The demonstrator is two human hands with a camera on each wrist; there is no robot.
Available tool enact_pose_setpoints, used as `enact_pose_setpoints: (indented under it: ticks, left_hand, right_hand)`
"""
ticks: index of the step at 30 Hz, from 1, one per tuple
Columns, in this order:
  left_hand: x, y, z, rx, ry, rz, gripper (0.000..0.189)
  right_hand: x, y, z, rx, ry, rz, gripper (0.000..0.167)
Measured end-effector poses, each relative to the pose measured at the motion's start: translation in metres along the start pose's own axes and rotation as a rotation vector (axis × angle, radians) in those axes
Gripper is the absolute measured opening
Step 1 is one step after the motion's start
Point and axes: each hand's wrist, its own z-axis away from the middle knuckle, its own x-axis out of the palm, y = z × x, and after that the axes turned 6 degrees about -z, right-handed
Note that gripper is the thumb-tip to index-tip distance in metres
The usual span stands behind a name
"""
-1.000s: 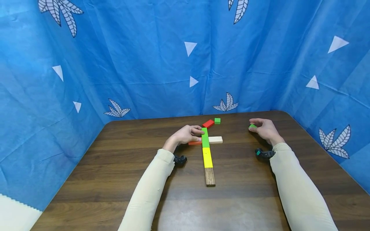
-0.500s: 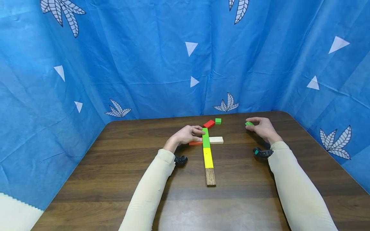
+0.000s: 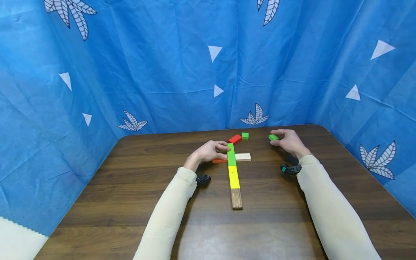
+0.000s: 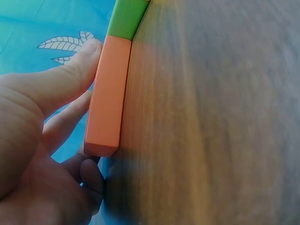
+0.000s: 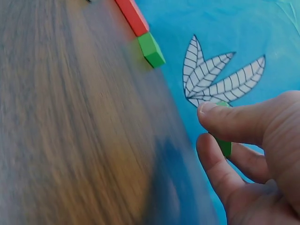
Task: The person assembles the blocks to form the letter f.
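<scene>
My right hand (image 3: 290, 141) pinches a small green block (image 3: 273, 137) between thumb and fingers near the table's far edge; in the right wrist view the fingers hide part of it. At the middle, my left hand (image 3: 208, 151) lies by a cross of flat blocks. Its thumb rests against the orange block (image 4: 108, 93), and its fingertips touch the upper end of the green column (image 3: 231, 155). Below that column run a yellow block (image 3: 234, 177) and a brown wooden block (image 3: 236, 199). A pale wooden block (image 3: 243, 157) forms the cross's right arm.
Behind the cross, a red block (image 3: 235, 139) sits at an angle beside another small green block (image 3: 245, 135). The brown table (image 3: 130, 202) meets a blue patterned curtain (image 3: 175, 72) at its back and sides.
My right hand has moved left and slightly away from me with the green block, towards the red and green blocks. The left hand and the cross have stayed put.
</scene>
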Motion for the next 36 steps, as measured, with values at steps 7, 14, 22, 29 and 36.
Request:
enact_pose_setpoints:
  ticks: [7, 14, 22, 29, 36]
  left_hand:
    - [0.001, 0.000, 0.000, 0.003, 0.003, 0.001, 0.045]
    - [0.001, 0.000, 0.000, 0.008, -0.007, 0.002, 0.045]
    - [-0.001, -0.001, -0.001, 0.007, -0.001, 0.000, 0.045]
    - [0.000, -0.002, -0.008, 0.016, 0.007, 0.006, 0.045]
    - [-0.002, -0.003, -0.008, 0.016, 0.010, -0.014, 0.045]
  right_hand:
    - [0.008, -0.009, -0.007, -0.005, 0.002, 0.020, 0.052]
    - [0.017, -0.016, -0.018, 0.003, -0.036, 0.034, 0.054]
    - [0.028, -0.024, -0.030, 0.012, -0.057, 0.031, 0.056]
    - [0.038, -0.021, -0.040, 0.014, -0.048, 0.032, 0.052]
    - [0.049, -0.020, -0.049, 0.036, -0.056, 0.032, 0.052]
